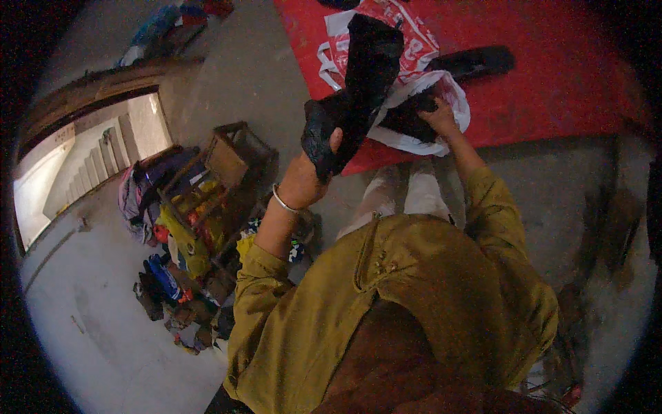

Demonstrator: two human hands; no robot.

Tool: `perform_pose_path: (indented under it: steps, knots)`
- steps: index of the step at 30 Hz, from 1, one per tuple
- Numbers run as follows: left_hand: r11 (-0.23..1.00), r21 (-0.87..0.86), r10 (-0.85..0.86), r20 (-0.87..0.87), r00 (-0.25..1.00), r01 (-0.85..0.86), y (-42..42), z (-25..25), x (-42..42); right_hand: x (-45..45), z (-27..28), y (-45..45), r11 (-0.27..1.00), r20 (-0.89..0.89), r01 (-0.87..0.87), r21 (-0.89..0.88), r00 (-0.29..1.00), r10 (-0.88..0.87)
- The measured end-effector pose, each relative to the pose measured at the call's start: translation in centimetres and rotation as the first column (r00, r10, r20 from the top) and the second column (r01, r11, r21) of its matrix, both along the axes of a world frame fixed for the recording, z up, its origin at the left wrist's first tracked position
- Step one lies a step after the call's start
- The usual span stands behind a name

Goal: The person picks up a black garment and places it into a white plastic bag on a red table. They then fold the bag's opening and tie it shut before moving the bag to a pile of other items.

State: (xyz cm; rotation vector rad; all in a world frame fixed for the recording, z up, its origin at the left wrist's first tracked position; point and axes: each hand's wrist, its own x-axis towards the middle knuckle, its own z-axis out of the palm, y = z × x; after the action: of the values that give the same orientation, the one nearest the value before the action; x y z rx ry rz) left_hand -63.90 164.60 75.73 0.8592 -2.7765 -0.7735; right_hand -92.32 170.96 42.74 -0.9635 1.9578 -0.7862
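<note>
Black cloth (373, 57) stretches upward from my left hand (316, 160), which grips its lower end; part of the hand is hidden behind the fabric. To the right, my right hand (439, 118) is at the mouth of a white and red plastic bag (457, 93), its fingertips on dark cloth (406, 116) inside. I cannot tell if those fingers grip the cloth. Another dark, elongated item (481, 61) lies just beyond the bag on the red table surface (548, 103).
On the floor at left are a wooden crate-like frame (227, 160), a heap of colourful clothes (191, 253) and dark scraps (194, 321). A bright opening (93, 160) is in the far-left wall. Part of a dark object (339, 3) shows at the top edge.
</note>
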Motion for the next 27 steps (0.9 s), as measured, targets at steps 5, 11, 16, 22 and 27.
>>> perform_pose_path:
  steps: [5, 11, 16, 22, 27]
  knots:
    - [0.995, -0.094, -0.027, -0.048, 0.998, 0.022, -1.1, -0.5, 1.1, -0.1, 0.7, 0.6, 1.0, 0.058, -0.016, 0.021, 0.998, 0.014]
    - [0.998, -0.055, 0.011, 0.081, 0.997, -0.007, -0.8, -1.8, 2.1, 0.7, 7.4, 0.8, 0.997, 0.27, 0.0, 0.074, 0.963, -0.02]
    - [0.998, -0.017, -0.056, 0.087, 0.995, 0.058, -1.4, -1.4, 1.4, 0.0, 8.6, 1.4, 0.996, 0.305, -0.016, 0.087, 0.952, -0.011]
    - [0.999, 0.002, -0.034, 0.052, 0.998, 0.034, -1.2, -1.6, 0.7, -1.6, 3.6, 2.3, 0.99, 0.394, 0.075, 0.123, 0.912, -0.118]
    - [0.999, -0.048, -0.02, 0.055, 0.998, 0.023, -0.6, -1.4, 0.9, -0.6, 4.4, 2.5, 0.967, 0.578, 0.19, 0.171, 0.776, -0.255]
